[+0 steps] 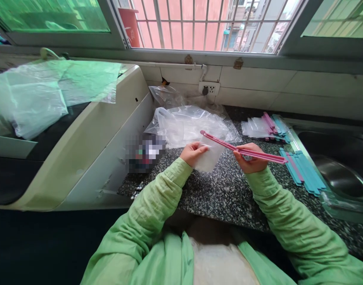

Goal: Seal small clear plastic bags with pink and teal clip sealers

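Note:
My left hand (193, 152) grips a small clear plastic bag (210, 156) by its left edge, just above the speckled counter (217, 194). My right hand (250, 157) is closed around a long pink sealing clip (243, 149), which lies across the top of the bag and sticks out past the hand to the right. Both sleeves are light green.
Loose clear bags (189, 124) lie behind my hands. A stack of small bags with pink and blue clips (267, 127) sits at the back right. More blue and pink clips (303, 170) rest beside a steel sink (341, 174). A white appliance (110, 130) stands left.

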Tool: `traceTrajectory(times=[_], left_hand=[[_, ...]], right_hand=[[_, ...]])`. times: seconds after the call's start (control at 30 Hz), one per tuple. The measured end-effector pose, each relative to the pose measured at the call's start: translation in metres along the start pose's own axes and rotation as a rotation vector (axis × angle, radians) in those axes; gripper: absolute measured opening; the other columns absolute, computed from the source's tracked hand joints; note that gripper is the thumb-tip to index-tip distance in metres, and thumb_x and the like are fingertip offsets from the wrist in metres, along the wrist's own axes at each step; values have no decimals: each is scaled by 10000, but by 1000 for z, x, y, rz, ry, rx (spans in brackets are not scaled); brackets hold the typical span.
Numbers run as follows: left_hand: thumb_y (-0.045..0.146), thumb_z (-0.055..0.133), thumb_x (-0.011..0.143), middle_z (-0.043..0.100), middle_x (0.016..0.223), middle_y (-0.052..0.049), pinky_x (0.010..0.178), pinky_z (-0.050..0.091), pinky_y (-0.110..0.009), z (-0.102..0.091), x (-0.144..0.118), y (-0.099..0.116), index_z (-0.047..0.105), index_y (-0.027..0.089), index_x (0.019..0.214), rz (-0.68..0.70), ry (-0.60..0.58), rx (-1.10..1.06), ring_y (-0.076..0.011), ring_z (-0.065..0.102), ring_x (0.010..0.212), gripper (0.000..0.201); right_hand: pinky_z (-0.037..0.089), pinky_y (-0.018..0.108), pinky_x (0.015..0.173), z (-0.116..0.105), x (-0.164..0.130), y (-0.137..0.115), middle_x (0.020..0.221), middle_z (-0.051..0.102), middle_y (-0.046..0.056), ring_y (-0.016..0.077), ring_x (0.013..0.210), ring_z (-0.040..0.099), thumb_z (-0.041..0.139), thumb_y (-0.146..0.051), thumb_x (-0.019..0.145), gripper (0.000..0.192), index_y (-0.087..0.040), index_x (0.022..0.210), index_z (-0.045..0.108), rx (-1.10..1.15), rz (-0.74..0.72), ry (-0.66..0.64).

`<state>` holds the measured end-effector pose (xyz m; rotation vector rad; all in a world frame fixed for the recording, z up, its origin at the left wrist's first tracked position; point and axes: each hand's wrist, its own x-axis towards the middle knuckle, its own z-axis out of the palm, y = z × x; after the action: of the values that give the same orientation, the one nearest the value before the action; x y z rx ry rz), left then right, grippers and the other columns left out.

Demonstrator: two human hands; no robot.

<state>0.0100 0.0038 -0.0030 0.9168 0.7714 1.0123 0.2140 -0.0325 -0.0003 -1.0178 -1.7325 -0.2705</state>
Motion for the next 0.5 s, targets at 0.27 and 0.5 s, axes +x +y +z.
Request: traceTrajectory(times=[0.27, 0.5], left_hand=[[360, 767, 434, 569, 544, 9, 529, 392, -225, 1, -3, -2, 610, 111, 601, 14, -36, -39, -74, 501, 503, 339], [373, 768, 430, 568, 552, 12, 532, 390, -226, 2, -4, -3, 607, 118, 622, -19, -53, -66, -77, 504, 503, 358]], right_hand=[[509, 282, 529, 6, -4, 16, 654, 654, 33, 145, 568, 604, 623, -253, 691, 76, -179, 693, 610, -61, 37, 83], [503, 297, 553, 9, -2, -5, 641, 659, 35, 152, 578, 604, 613, -227, 696, 58, -172, 714, 613, -21, -70, -54]])
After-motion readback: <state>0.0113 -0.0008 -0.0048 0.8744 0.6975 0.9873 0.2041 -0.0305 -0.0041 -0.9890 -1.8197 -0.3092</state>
